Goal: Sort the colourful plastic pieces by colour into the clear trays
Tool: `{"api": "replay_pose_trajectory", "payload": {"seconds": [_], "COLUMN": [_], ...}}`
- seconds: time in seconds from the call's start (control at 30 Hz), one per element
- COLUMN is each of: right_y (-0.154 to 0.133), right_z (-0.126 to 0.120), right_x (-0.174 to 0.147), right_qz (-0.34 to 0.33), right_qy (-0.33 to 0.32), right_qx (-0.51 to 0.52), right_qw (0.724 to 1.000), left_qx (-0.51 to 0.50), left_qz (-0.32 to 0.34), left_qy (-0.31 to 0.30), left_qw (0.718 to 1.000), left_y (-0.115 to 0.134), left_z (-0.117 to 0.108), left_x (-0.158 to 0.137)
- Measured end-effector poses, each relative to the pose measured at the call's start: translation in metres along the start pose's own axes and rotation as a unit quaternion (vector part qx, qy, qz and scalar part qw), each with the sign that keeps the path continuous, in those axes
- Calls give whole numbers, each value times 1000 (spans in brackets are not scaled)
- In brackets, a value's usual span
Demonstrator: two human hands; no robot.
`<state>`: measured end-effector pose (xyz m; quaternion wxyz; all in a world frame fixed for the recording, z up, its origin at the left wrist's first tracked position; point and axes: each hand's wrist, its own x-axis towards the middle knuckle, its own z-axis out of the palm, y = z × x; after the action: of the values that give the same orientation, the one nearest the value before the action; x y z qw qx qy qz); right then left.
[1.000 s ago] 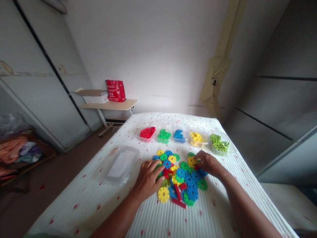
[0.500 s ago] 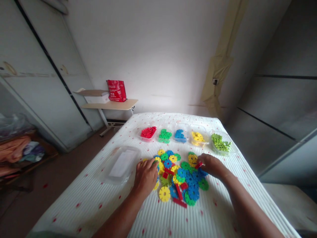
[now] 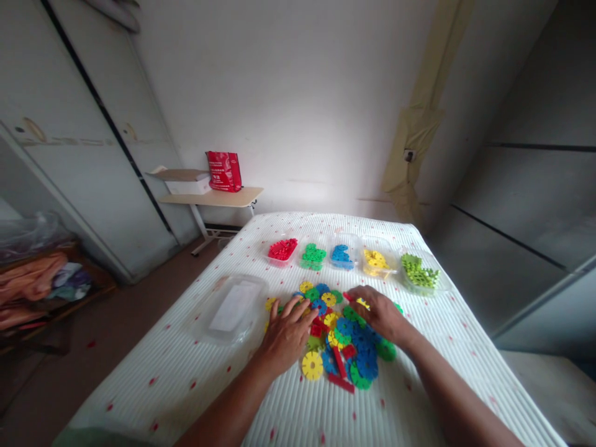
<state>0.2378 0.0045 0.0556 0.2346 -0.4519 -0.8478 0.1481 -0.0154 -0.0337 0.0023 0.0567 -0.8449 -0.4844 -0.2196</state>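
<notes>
A pile of plastic building discs in blue, green and yellow, with red bars and squares among them, covers the middle of the table. My left hand [image 3: 287, 332] lies over the pile's left side, fingers spread, with no held piece showing. My right hand [image 3: 379, 315] is above the upper right of the pile, fingers closed on a red plastic bar [image 3: 347, 297] whose end sticks out past the fingertips. A yellow disc [image 3: 311, 365] lies at the near left edge of the pile. Near it are two long red bars, one of them the front red bar [image 3: 341, 383].
Behind the pile stand clear tubs of sorted pieces: a red tub [image 3: 279, 263], then green, blue, yellow and a light-green tub [image 3: 421, 289]. A clear lid [image 3: 201, 321] with a white paper lies on the left. A side table [image 3: 223, 198] stands against the wall.
My right hand has moved left and slightly up with the red bar. The left hand's fingers have spread and shifted right over the pile. The view has shifted slightly.
</notes>
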Motion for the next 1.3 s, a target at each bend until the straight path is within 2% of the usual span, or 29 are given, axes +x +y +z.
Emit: {"api": "replay_pose_trajectory", "payload": {"seconds": [0.1,0.2,0.33,0.47,0.6,0.77,0.83,0.93,1.03,1.17,1.3], "right_y": [-19,-26,-21,-15,-13,-16,-19,-21,-16,-2,8], "right_z": [24,42,40,22,16,19,20,23,25,26,30], "right_x": [10,18,18,13,14,18,18,17,14,9,5], "right_qz": [-79,-120,-62,-11,39,44,23,-6,26,84,122], "right_qy": [-2,-25,-59,-79,-46,10,5,-41,-52,-1,44], "right_qx": [48,11,-102,-164,-145,-77,-51,-31,-56,-92,-90], "right_qw": [996,992,991,983,988,996,998,999,997,992,987], "left_qx": [-1,-1,-2,-11,-15,-26,-31,-36,-48,-61,-58], "left_qz": [-6,-18,-53,-23,7,-8,-10,1,13,-1,-31], "left_qy": [2,5,1,-7,-6,-3,-1,7,-2,-37,-70], "left_qw": [1000,1000,999,1000,1000,1000,999,999,999,997,995], "left_y": [2,4,4,2,0,2,3,2,1,5,12], "left_z": [-1,-4,-4,0,2,0,-2,-7,-12,-13,0], "left_x": [0,1,1,0,-1,1,2,5,13,34,55]}}
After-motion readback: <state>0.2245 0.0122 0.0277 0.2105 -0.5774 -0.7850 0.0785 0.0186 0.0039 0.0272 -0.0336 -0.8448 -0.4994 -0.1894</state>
